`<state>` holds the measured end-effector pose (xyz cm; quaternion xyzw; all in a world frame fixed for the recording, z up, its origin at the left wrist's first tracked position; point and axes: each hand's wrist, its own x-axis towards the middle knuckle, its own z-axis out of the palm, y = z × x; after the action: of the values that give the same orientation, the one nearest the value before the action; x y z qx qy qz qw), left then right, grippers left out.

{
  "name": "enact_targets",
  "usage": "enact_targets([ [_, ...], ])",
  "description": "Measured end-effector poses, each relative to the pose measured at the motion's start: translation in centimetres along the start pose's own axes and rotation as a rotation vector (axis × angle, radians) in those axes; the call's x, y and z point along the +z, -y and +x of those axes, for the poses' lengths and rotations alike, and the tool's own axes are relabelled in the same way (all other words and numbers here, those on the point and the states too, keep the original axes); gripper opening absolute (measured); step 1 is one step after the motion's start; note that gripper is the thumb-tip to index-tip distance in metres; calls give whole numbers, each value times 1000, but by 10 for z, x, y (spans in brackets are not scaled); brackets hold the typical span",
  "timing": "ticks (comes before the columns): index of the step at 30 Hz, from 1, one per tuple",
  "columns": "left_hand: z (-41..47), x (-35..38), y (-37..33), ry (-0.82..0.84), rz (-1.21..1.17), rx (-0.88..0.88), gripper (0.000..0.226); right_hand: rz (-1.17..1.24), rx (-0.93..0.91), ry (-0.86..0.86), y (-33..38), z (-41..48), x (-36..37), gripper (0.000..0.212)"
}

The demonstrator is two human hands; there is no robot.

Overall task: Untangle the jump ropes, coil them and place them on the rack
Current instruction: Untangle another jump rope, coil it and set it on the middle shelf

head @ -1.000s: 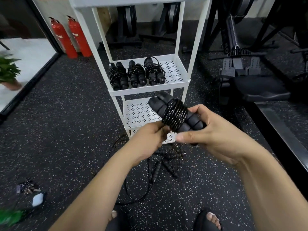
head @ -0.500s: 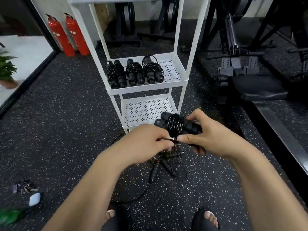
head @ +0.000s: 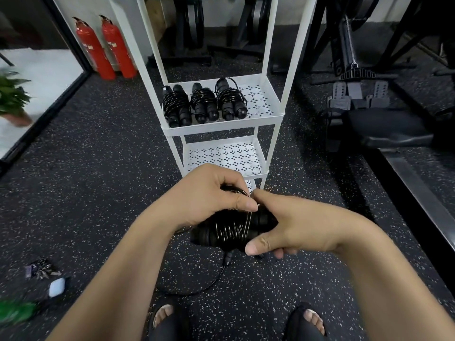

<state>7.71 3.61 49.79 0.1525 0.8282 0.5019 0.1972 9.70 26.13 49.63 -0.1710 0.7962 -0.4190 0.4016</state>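
A black jump rope (head: 226, 232), wound into a coil round its two handles, lies sideways between my hands. My right hand (head: 290, 227) grips the handles from the right, thumb underneath. My left hand (head: 209, 195) pinches the rope's loose end at the top of the coil. Three coiled black ropes (head: 204, 104) lie side by side on the middle shelf of the white rack (head: 270, 119). More black rope (head: 209, 281) lies loose on the floor below my hands, mostly hidden by them.
The rack's lower shelf (head: 226, 156) holds nothing. Two red fire extinguishers (head: 105, 48) stand back left. A black gym machine (head: 369, 114) fills the right. Keys (head: 41, 269) and a white case (head: 57, 287) lie on the floor at left. My sandalled feet (head: 236, 321) are below.
Both hands have come down and nearer with the coiled rope, which now lies sideways. My left hand has moved from under the coil to its top, pinching the rope's end.
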Motion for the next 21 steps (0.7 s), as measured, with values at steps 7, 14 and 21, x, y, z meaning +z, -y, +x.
enact_targets([
  [7, 4, -13, 17, -53, -176, -1, 13, 209, -124, 14, 2, -15, -8, 51],
  [14, -1, -12, 21, -229, -370, -140, 37, 532, -349, -98, -3, -11, -11, 52],
  [21, 18, 24, 14, -288, -4, -90, 19, 802, -429, -438, -8, 6, -12, 43],
])
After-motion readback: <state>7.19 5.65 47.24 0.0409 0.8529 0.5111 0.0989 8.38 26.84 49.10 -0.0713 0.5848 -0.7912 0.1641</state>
